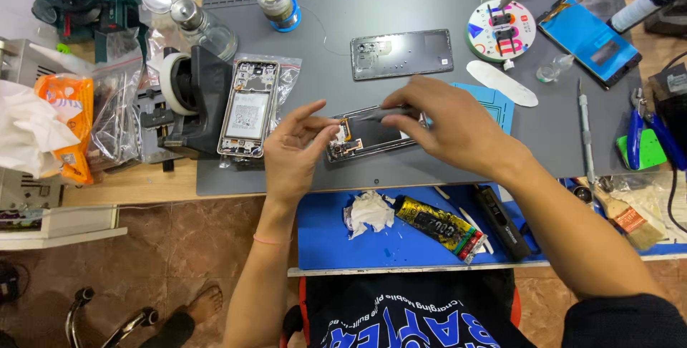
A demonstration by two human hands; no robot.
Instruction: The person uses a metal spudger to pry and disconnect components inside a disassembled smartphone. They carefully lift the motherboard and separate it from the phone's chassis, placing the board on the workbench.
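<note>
An opened phone screen assembly [372, 135] lies on the grey work mat [315, 76], its dark inside face up with an orange flex near its left end. My left hand [297, 149] steadies its left edge with thumb and fingers pinching at the corner. My right hand [447, 122] grips a slim dark tool [379, 113] whose tip lies across the assembly's upper edge.
A phone frame in a clear bag [249, 108] leans on a black holder at left. A dark back cover [402, 54] lies further back. A glue tube [436, 225], crumpled tissue [368, 212] and black tool rest on the blue mat. Pliers, brush and blue phone sit right.
</note>
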